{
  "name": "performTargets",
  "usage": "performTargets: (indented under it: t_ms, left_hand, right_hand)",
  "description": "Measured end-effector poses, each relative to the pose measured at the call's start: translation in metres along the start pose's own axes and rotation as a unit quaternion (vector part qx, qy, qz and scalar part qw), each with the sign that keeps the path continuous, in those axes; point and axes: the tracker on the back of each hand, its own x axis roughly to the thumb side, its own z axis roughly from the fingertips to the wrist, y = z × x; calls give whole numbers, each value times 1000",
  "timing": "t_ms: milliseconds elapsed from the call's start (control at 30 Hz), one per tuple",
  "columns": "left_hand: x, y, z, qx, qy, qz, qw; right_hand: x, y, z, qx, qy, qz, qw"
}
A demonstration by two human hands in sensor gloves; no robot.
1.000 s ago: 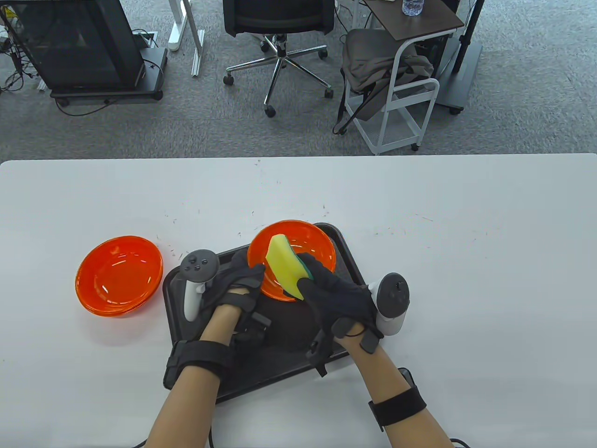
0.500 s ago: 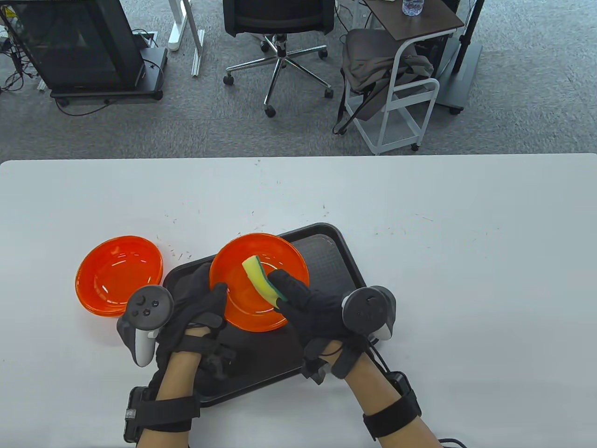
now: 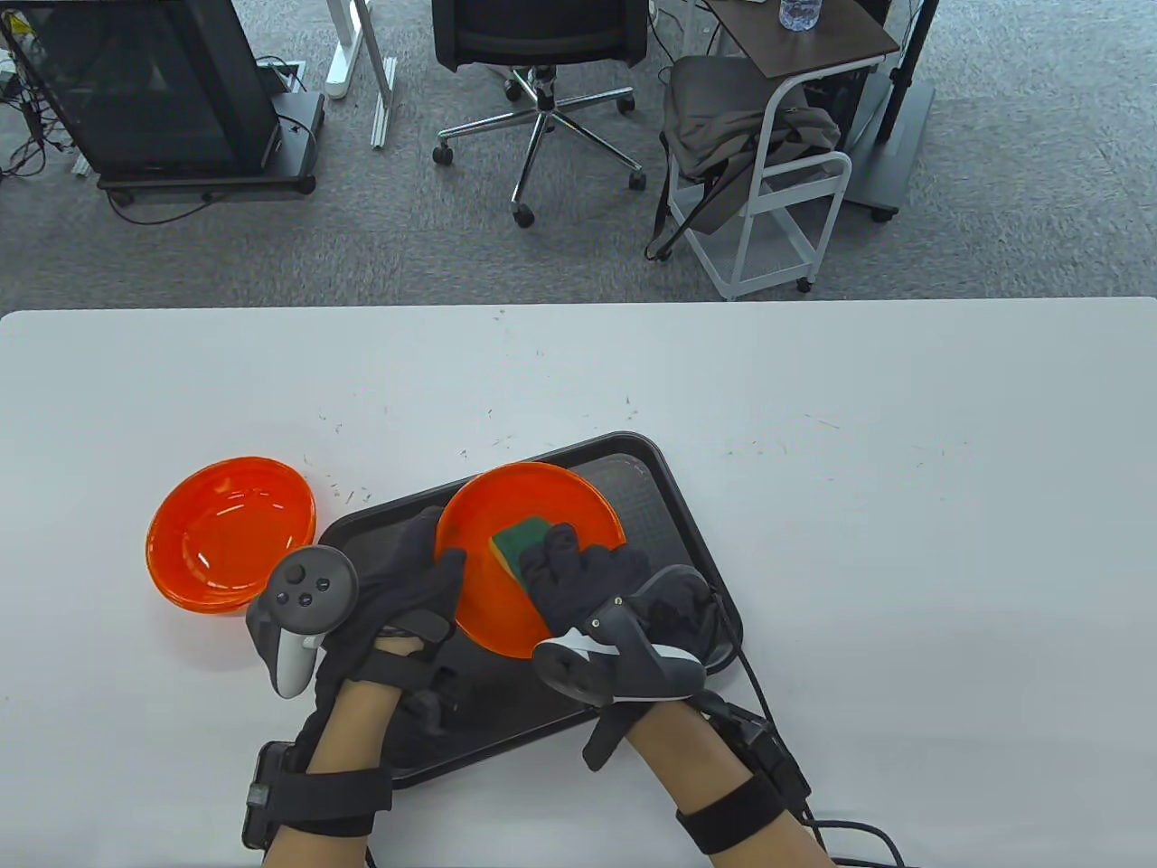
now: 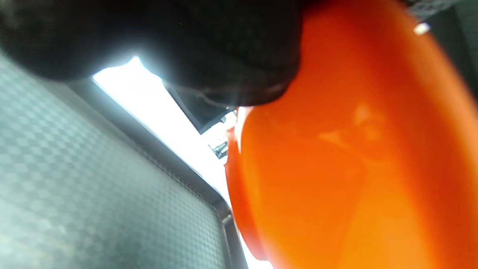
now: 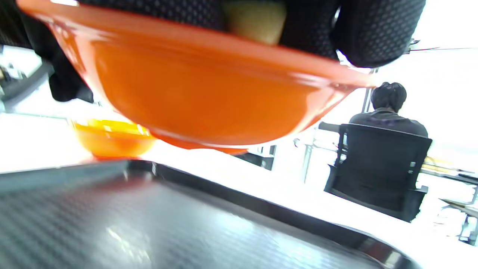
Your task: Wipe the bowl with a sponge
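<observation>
An orange bowl (image 3: 515, 515) is held tilted above the black tray (image 3: 669, 506). My left hand (image 3: 411, 579) grips the bowl's left rim. My right hand (image 3: 578, 579) holds a yellow-and-green sponge (image 3: 517, 542) pressed inside the bowl, green side up. In the left wrist view the bowl's orange outside (image 4: 354, 168) fills the right, under my gloved fingers (image 4: 224, 56). In the right wrist view the bowl (image 5: 201, 101) hangs above the tray (image 5: 149, 224), with a bit of yellow sponge (image 5: 257, 18) between my fingers (image 5: 373, 30).
A second orange bowl (image 3: 230, 533) sits on the white table (image 3: 904, 452) left of the tray; it also shows in the right wrist view (image 5: 112, 140). An office chair (image 3: 542, 54) and a white cart (image 3: 777, 181) stand beyond the table's far edge.
Both hands shifted the bowl left and toward me, then slightly right. My right hand turned over, and the sponge went from yellow side showing to green side up inside the bowl.
</observation>
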Motion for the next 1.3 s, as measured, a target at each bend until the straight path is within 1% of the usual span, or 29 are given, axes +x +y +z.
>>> performTargets:
  t_ms: [133, 267, 333, 400, 433, 467, 500, 600, 633, 700, 733, 800, 867, 933, 1000, 1133, 1200, 1300]
  left_hand:
    - [3, -2, 0, -8, -4, -4, 1000]
    - [6, -3, 0, -13, -11, -22, 1000]
    - [5, -5, -1, -16, -10, -26, 999]
    - [3, -8, -1, -22, -5, -25, 999]
    - [2, -8, -2, -20, -5, -25, 999]
    - [2, -8, -2, -15, -4, -30, 999]
    - [1, -7, -2, -10, -4, -36, 999]
    - [0, -2, -2, 7, -2, -63, 998]
    - [0, -1, -2, 9, -2, -66, 998]
    - [-1, 2, -1, 15, -2, -67, 998]
    - [-1, 3, -1, 16, -2, -68, 998]
    - [-1, 4, -1, 13, 1, -71, 997]
    - [-2, 3, -2, 4, 5, -63, 998]
    - [-3, 3, -2, 3, 8, -62, 998]
    - [-4, 3, -2, -1, 9, -59, 998]
    - [-2, 0, -3, -19, 2, -56, 998]
    - [0, -3, -3, -32, -6, -51, 998]
    - [3, -8, -3, -44, -17, -45, 998]
  right_hand:
    - [1, 2, -3, 6, 3, 19, 1000]
    - [2, 8, -5, 2, -3, -2, 1000]
    - [3, 10, -5, -4, -16, -12, 1000]
    - [5, 12, -6, -11, -30, -41, 999]
    - [6, 12, -6, -11, -43, -48, 998]
    - [7, 12, -7, -10, -74, -61, 995]
    - [8, 12, -7, -7, -88, -69, 994]
    - [9, 12, -7, 37, -116, -118, 985]
    - [10, 11, -8, 56, -114, -121, 985]
    - [11, 10, -9, 114, -103, -108, 982]
    - [11, 10, -9, 123, -99, -105, 982]
    - [13, 8, -8, 140, -83, -85, 983]
    - [14, 7, -8, 173, -55, -28, 983]
    - [13, 8, -8, 183, -33, 13, 983]
    - [10, 10, -8, 177, -14, 38, 983]
    - [4, 14, -7, 134, 4, 57, 989]
    - [0, 14, -7, 98, 3, 60, 993]
    - [0, 14, -5, 48, -13, 41, 998]
